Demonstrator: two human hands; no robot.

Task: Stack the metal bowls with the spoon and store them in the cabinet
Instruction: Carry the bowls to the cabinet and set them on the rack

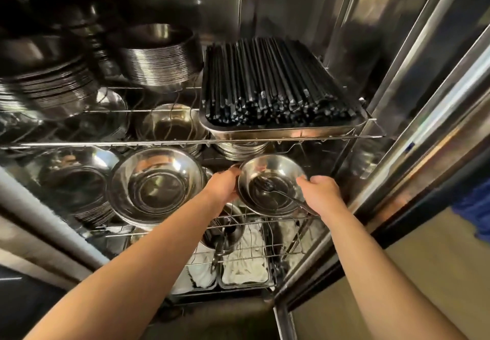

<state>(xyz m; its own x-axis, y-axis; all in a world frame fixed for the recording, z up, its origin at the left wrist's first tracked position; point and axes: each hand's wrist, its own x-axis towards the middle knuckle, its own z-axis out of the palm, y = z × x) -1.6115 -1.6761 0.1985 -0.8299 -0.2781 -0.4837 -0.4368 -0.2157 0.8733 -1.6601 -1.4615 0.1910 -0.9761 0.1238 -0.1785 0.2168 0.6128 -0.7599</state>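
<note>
A small stack of metal bowls point(270, 166) with a metal spoon point(281, 193) lying inside hangs over the right part of the cabinet's middle wire shelf point(278, 219). My left hand point(225, 184) grips the stack's left rim. On the right rim, my right hand point(322, 193) holds the stack and covers the spoon's handle end. The spoon's bowl rests near the middle of the top bowl. Whether the stack touches the shelf is hidden.
A large steel bowl stack point(157, 182) sits just left of my hands, more bowls point(71, 180) beyond it. Above, a tray of black chopsticks point(275, 85) and stacked plates point(159, 58). Below are trays with white cloths point(245, 265). The open cabinet door point(413, 117) stands at right.
</note>
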